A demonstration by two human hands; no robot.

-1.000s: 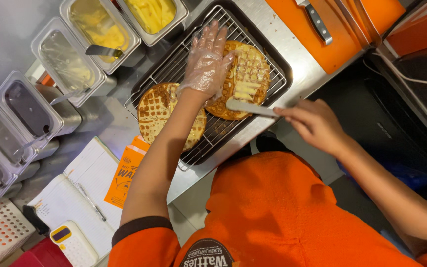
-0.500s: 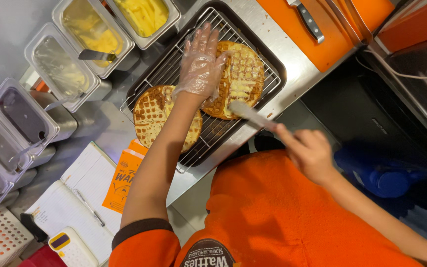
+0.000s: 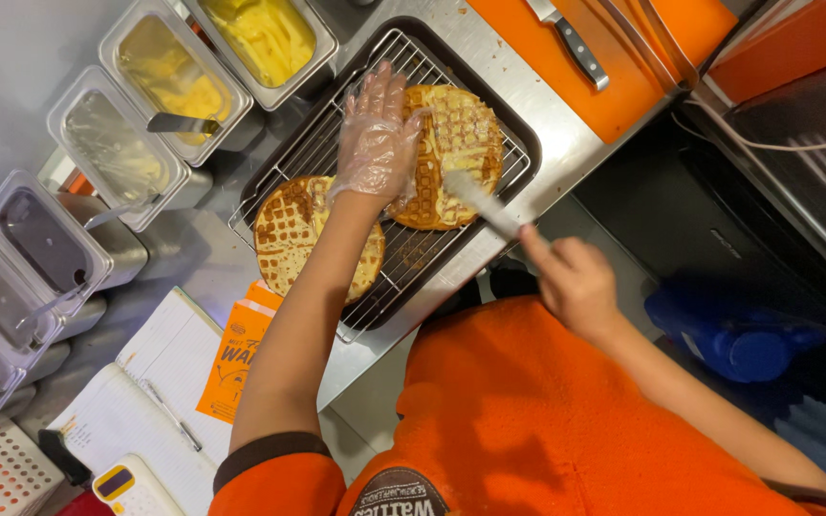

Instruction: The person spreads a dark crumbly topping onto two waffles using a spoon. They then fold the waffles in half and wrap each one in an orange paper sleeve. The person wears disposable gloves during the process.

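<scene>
Left hand [image 3: 378, 139], in a clear plastic glove, lies flat with fingers spread on the left edge of the upper waffle [image 3: 456, 153], steadying it. Right hand [image 3: 576, 282], bare, is closed around the handle of a spreader knife [image 3: 482, 205]; the pale blade rests on that waffle's surface, which shows a light creamy smear

Both waffles sit on a wire rack [image 3: 413, 258] set in a dark tray [image 3: 528, 143]. The second waffle [image 3: 303, 234] lies lower left on the rack, partly under the left forearm, browner, no spread visible

Containers along the left side, steel pans in a diagonal row:
- top pan [image 3: 265, 38]: pale yellow filling
- next pan [image 3: 164, 81]: thinner yellow layer, utensil handle lying across it
- third pan [image 3: 112, 148]: nearly scraped clean, whitish film, a spoon inside
- lidded tubs [image 3: 40, 239]: dark contents, exact kind cannot be told

An open notebook [image 3: 160, 382] with a pen [image 3: 169, 413] lies below the pans, an orange leaflet [image 3: 241, 358] beside it. A knife [image 3: 571, 43] rests on the orange board [image 3: 623, 67] upper right
</scene>
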